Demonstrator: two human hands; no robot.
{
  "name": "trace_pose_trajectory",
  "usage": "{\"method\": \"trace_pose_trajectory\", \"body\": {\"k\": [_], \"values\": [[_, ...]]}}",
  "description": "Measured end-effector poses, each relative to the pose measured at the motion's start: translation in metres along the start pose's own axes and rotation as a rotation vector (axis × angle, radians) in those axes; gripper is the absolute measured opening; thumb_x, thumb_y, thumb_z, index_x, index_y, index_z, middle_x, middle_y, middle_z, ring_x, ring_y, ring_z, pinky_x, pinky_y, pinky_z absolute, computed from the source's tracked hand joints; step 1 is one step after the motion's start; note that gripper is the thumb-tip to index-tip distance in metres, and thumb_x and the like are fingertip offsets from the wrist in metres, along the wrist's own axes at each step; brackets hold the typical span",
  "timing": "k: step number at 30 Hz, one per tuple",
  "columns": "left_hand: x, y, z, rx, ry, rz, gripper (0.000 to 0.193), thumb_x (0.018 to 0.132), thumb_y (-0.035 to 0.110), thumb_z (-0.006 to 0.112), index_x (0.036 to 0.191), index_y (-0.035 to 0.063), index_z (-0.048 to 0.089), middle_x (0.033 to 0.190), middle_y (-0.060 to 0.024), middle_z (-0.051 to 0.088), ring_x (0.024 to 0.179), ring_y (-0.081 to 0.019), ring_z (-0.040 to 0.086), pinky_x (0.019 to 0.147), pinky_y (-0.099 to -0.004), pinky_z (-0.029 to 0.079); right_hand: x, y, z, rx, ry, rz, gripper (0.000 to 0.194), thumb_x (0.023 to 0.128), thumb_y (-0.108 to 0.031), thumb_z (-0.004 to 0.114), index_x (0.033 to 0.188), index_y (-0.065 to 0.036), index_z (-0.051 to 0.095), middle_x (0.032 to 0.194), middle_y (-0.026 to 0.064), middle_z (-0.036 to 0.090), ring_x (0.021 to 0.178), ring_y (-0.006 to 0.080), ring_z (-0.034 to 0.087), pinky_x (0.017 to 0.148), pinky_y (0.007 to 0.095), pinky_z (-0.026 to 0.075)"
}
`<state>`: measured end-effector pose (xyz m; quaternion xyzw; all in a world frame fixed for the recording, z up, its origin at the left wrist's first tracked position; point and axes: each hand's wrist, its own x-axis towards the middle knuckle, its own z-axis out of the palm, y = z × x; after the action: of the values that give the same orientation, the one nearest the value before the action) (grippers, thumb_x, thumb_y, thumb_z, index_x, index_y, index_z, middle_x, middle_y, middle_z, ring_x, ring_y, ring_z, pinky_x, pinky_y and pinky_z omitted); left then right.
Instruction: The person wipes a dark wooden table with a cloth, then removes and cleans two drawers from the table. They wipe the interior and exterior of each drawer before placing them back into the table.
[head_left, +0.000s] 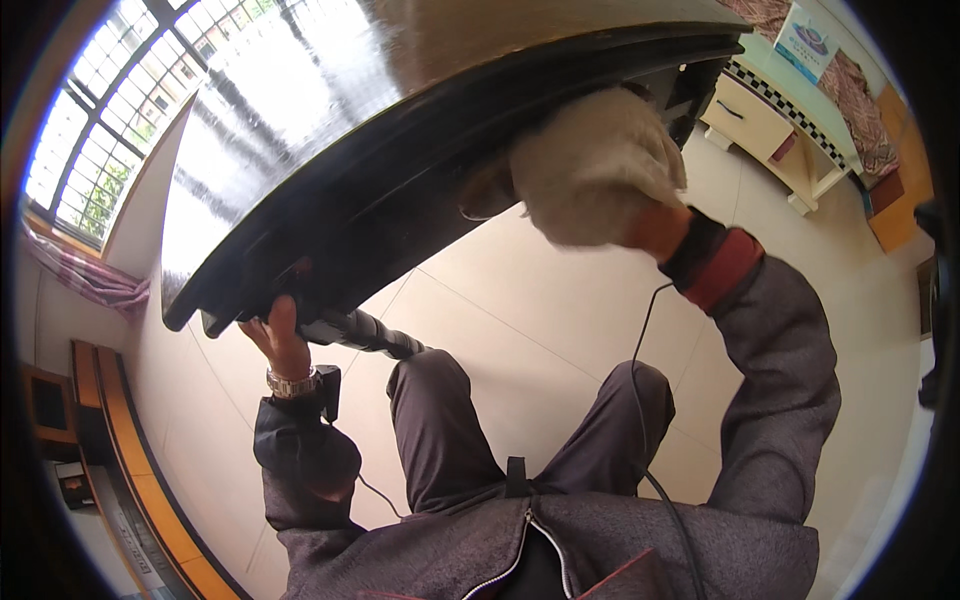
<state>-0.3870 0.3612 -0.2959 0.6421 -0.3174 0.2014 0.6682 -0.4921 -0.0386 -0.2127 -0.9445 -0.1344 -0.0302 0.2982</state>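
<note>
A glossy dark table (442, 60) spans the upper part of the head view, its moulded black edge facing me. At the left, my left hand (276, 334) touches the underside near the corner, beside a dark turned leg (367, 334); its fingertips are partly hidden in shadow. My right hand (600, 165) is bent against the dark side of the table, with a light beige cloth (592, 157) over it. The cloth is blurred and covers the fingers. A rounded dark part (486, 191) shows just left of the cloth.
Pale floor tiles (517, 300) lie beneath. A cream low cabinet (765, 127) with a checkered edge stands at the upper right. At lower left is an orange and black shelf unit (142, 450); a barred window (112, 120) is at upper left. Thin cables (641, 337) hang near my right arm.
</note>
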Motion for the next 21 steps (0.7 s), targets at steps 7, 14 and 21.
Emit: {"method": "trace_pose_trajectory", "body": {"k": [7, 14, 21], "values": [[0.001, 0.01, 0.015, 0.159, 0.128, 0.01, 0.062, 0.082, 0.05, 0.067, 0.119, 0.0002, 0.062, 0.101, -0.012, 0.071, 0.088, -0.0244, 0.069, 0.079, -0.036, 0.056, -0.043, 0.019, 0.035, 0.378, 0.671, 0.112, 0.038, 0.095, -0.019, 0.062, 0.127, -0.003, 0.052, 0.114, 0.0081, 0.061, 0.1, 0.0161, 0.06, 0.081, 0.0283, 0.053], [0.006, 0.021, 0.025, 0.082, 0.08, 0.01, 0.057, 0.084, 0.047, 0.066, 0.118, 0.0012, 0.063, 0.098, -0.0111, 0.072, 0.088, -0.025, 0.069, 0.083, -0.0365, 0.055, -0.02, -0.004, 0.027, 1.314, 0.646, 0.395, 0.035, 0.098, -0.031, 0.055, 0.122, -0.005, 0.056, 0.106, 0.0083, 0.062, 0.097, 0.0179, 0.061, 0.081, 0.0319, 0.054], [0.001, 0.017, 0.023, 0.126, 0.122, 0.005, 0.051, 0.085, 0.041, 0.066, 0.116, 0.001, 0.063, 0.098, -0.0115, 0.072, 0.09, -0.0244, 0.068, 0.083, -0.0364, 0.054, 0.005, -0.022, 0.014, 1.284, 0.714, 0.444, 0.042, 0.098, -0.035, 0.055, 0.128, -0.006, 0.054, 0.121, 0.0102, 0.06, 0.107, 0.0215, 0.061, 0.09, 0.0359, 0.054]]}}
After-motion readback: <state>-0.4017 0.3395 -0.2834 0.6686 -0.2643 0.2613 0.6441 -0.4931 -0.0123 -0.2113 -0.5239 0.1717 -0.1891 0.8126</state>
